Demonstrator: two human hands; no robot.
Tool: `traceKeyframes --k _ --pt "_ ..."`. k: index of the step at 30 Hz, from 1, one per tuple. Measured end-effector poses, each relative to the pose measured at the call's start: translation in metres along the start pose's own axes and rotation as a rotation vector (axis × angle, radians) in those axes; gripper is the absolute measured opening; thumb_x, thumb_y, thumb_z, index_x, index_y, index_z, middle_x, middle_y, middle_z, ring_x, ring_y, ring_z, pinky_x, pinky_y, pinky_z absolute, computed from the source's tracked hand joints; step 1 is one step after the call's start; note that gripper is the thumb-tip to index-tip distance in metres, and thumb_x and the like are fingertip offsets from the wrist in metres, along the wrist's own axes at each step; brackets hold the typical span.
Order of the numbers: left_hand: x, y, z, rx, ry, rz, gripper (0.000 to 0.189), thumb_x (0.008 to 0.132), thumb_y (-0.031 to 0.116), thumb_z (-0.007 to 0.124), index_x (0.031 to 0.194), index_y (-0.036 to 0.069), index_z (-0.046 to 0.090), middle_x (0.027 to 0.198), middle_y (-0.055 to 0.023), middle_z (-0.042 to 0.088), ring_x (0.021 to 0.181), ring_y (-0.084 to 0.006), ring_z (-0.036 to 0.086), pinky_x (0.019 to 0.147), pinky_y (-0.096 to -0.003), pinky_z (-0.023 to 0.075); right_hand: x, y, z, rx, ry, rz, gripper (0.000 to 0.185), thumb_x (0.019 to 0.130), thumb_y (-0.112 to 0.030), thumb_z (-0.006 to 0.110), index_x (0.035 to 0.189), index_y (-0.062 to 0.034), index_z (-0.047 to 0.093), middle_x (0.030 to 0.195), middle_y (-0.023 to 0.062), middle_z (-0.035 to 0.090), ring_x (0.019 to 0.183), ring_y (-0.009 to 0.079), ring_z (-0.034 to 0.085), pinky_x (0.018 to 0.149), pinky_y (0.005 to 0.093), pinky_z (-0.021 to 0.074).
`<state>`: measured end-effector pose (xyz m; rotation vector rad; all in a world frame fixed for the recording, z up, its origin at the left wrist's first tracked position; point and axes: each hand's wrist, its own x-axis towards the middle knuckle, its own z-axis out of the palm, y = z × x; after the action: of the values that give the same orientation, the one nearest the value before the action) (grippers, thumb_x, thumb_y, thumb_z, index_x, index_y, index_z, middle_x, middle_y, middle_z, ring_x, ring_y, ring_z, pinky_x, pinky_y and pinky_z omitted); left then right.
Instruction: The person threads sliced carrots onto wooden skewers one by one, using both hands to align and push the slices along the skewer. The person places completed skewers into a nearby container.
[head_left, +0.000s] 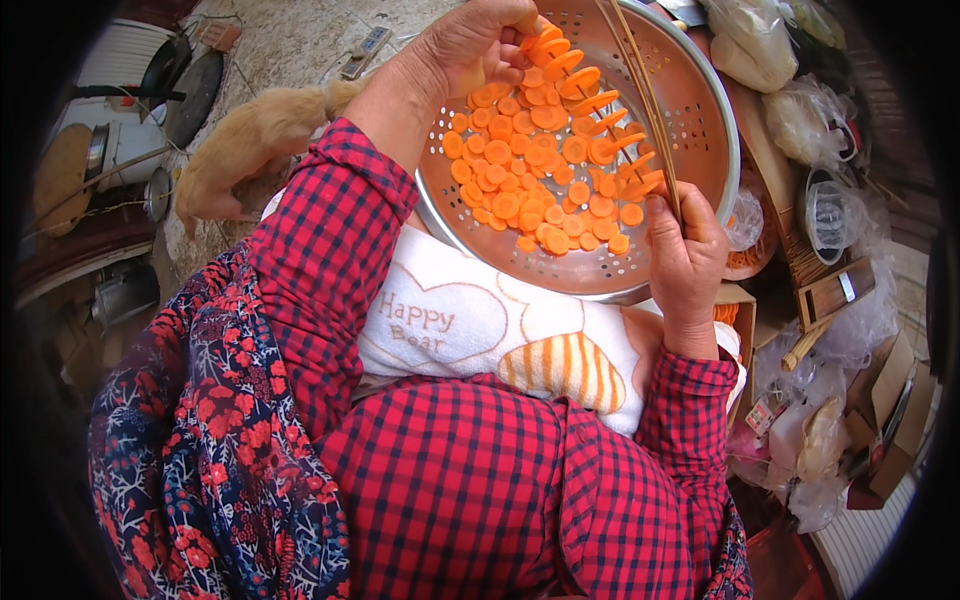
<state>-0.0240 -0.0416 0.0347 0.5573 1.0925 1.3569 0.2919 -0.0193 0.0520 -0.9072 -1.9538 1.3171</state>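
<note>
A metal colander (682, 112) with a perforated wall rests at my lap, holding many round carrot slices (525, 172). Above it, my left hand (487, 45) pinches carrot slices at the upper end of a thin skewer (611, 131). Several spaced carrot slices are threaded along that skewer. Its lower end is by my right hand (690, 247), which also grips a few bare thin sticks (649, 90) that point up past the colander's far rim. The fingers of my right hand hide where the skewer ends.
A printed towel (450, 315) covers my lap. A tan dog (247, 142) stands on the floor at left, near a power strip (366, 52). Plastic bags (810, 120), a wooden box (836, 292), a bundle of sticks (806, 349) and cardboard (889, 412) crowd the right side.
</note>
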Motion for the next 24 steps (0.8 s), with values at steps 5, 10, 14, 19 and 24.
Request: traceKeyframes --k 5,10,14,19,24 --pt "-0.001 0.003 0.005 0.059 0.056 0.009 0.025 0.078 0.034 0.072 0.092 0.014 0.071 0.083 0.0 0.07 0.072 -0.013 0.065 0.061 -0.0305 0.0524 0.003 -0.007 -0.005 0.567 -0.147 0.439 0.014 0.101 -0.012 0.056 0.108 -0.001 0.06 0.064 -0.0044 0.045 0.049 0.0026 0.038 0.043 0.0189 0.0296" --pt "0.0 0.006 0.006 0.073 0.031 0.038 0.023 0.077 0.03 0.072 0.092 0.012 0.07 0.082 -0.0004 0.069 0.07 -0.0131 0.064 0.06 -0.0297 0.0523 0.004 -0.01 -0.011 0.772 -0.223 0.607 0.015 0.103 -0.016 0.053 0.108 -0.0023 0.057 0.059 -0.0042 0.041 0.041 0.0041 0.033 0.037 0.0198 0.0277" --pt "0.002 0.006 0.005 0.051 0.032 0.027 0.022 0.077 0.028 0.073 0.091 0.012 0.07 0.08 -0.0007 0.068 0.069 -0.0128 0.063 0.059 -0.0295 0.0522 0.005 -0.009 -0.008 0.729 -0.196 0.606 0.015 0.103 -0.017 0.054 0.107 -0.003 0.057 0.059 -0.0042 0.041 0.041 0.0042 0.032 0.037 0.0202 0.0274" --pt "0.0 0.008 0.009 0.067 0.058 0.008 0.024 0.077 0.029 0.073 0.095 0.012 0.07 0.084 -0.0014 0.068 0.071 -0.0135 0.063 0.062 -0.0309 0.0529 0.003 -0.005 -0.004 0.614 -0.151 0.526 0.017 0.101 -0.019 0.057 0.106 -0.0029 0.059 0.061 -0.0037 0.042 0.044 0.0044 0.034 0.04 0.0208 0.027" --pt "-0.007 0.014 0.019 0.067 -0.038 -0.083 0.03 0.082 0.029 0.072 0.106 0.011 0.067 0.096 -0.0039 0.069 0.083 -0.0185 0.066 0.072 -0.0371 0.0552 0.002 -0.005 -0.004 0.655 -0.09 0.51 0.019 0.1 -0.02 0.06 0.106 -0.0021 0.061 0.062 -0.0031 0.044 0.047 0.0045 0.036 0.041 0.0207 0.0281"
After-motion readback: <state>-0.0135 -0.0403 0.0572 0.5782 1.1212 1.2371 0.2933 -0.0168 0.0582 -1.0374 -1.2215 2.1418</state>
